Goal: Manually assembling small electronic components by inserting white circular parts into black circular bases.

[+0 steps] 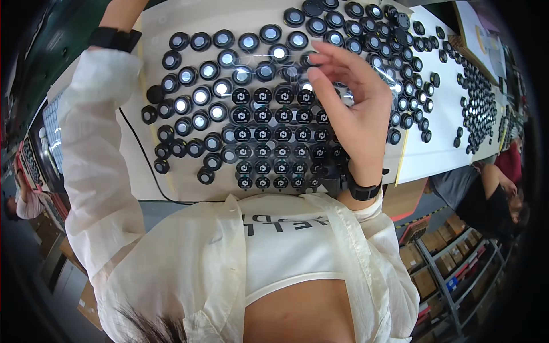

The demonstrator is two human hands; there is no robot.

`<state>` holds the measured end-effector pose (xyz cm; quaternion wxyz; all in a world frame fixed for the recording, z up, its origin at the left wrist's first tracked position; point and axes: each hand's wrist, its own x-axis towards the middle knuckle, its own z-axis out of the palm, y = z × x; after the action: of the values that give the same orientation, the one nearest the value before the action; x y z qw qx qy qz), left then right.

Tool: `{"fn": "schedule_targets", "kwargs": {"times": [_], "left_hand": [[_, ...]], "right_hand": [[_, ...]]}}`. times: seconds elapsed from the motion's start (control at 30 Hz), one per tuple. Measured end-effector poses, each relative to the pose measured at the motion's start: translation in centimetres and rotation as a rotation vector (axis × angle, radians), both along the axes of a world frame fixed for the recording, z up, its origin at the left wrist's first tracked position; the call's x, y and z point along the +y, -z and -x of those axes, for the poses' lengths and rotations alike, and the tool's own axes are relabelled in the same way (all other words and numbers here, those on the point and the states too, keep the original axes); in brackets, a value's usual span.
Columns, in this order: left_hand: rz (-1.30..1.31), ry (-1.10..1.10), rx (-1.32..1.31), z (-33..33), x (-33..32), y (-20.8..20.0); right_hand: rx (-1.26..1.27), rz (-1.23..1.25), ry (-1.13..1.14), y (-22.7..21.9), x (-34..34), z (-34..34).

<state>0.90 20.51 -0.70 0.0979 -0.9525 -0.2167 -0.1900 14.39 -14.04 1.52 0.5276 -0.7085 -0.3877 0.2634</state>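
Dozens of black round pieces (201, 95) crowd the table around the sheet of black round labels (262, 115); I judge a low sweep could knock some askew. The right hand (361, 106) arches over the sheet's right side, fingers curled, thumb and index apart. The left forearm (100, 131) reaches forward; I cannot tell the left hand's grip, out of view.

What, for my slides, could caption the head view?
Open right hand over rows of round black labels beside black discs.
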Motion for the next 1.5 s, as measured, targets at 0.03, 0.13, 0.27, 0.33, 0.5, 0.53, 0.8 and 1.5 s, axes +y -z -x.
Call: {"fn": "schedule_targets", "kwargs": {"times": [0.03, 0.13, 0.27, 0.33, 0.5, 0.53, 0.8, 1.5], "left_hand": [[-0.029, -0.053, 0.083, 0.0, 0.3, 0.1], [0.095, -0.088, 0.095, 0.6, -0.9, 0.2], [0.223, 0.084, 0.173, 3.2, -5.8, -1.9], [0.549, 0.199, 0.342, 5.4, -7.9, -2.4], [0.407, 0.220, 0.255, 6.7, -12.5, -1.5], [0.417, 0.225, 0.249, 6.7, -12.1, -1.3], [0.751, 0.445, 0.028, 4.2, -18.4, -2.4], [1.854, 0.464, -0.430, 3.9, -19.5, -3.6]], "right_hand": [[-0.002, -0.005, -0.001, 0.0, -0.1, -0.1], [-0.073, 0.011, -0.082, 0.7, -0.6, -0.4], [-0.150, 0.134, -0.081, -0.7, -1.2, -0.1], [-0.314, 0.194, -0.165, -1.2, -1.6, -0.5], [-0.457, 0.322, -0.265, -0.5, -1.5, -0.4], [-0.471, 0.342, -0.294, -0.3, -1.3, -0.4], [-0.328, 0.333, -0.349, 0.0, -0.5, -1.1], [0.312, -0.102, -0.278, -4.5, -2.2, -0.7]]}}
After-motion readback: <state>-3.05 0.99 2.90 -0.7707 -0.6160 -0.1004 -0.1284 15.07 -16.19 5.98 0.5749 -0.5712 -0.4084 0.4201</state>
